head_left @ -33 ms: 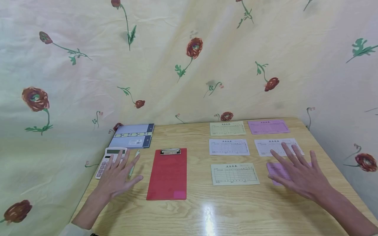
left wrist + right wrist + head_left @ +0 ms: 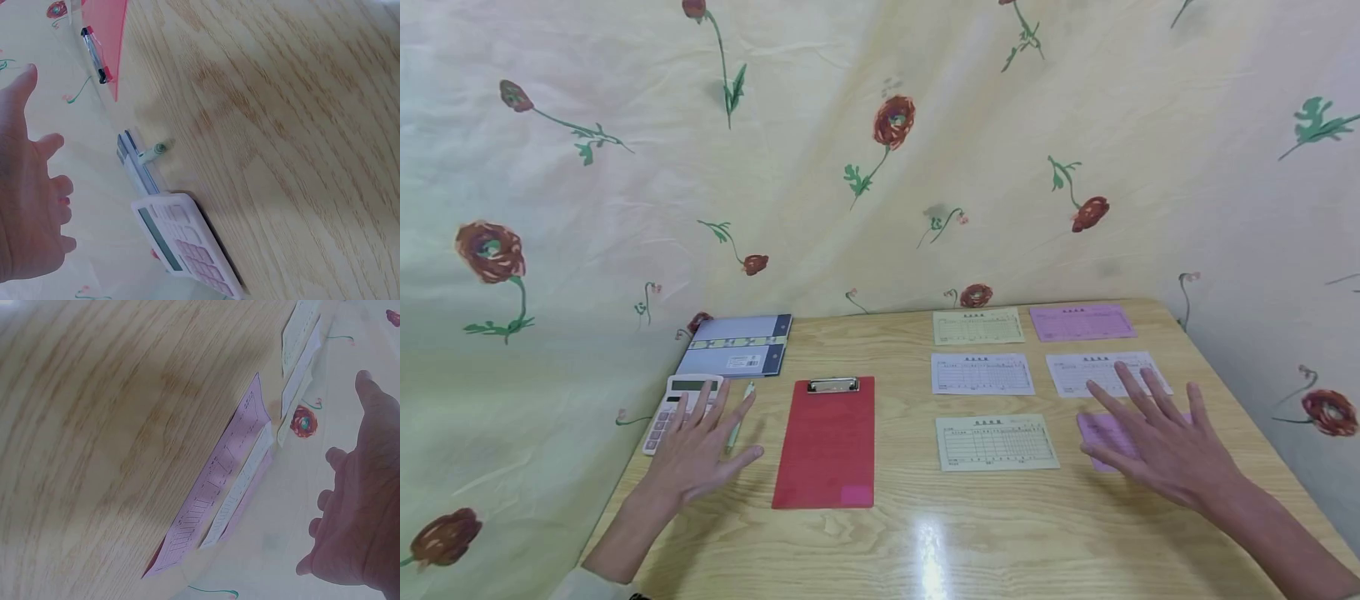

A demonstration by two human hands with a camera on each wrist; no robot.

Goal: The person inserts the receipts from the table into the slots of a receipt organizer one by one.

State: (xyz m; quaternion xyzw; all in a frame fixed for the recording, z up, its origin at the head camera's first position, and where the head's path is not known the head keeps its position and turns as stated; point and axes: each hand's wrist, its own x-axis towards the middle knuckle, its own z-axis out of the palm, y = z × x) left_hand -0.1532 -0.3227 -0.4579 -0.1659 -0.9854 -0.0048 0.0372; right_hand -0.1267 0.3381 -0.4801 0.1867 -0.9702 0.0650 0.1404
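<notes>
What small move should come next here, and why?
Probably lowering the right hand to the nearer pink slip. The hand is spread and holds nothing; in the head view it partly covers that slip, and the right wrist view shows the two apart.

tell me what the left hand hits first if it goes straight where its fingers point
Probably the floral cloth behind the table: the left hand seems high enough to clear the calculator and notebook, though depth is unclear.
</notes>
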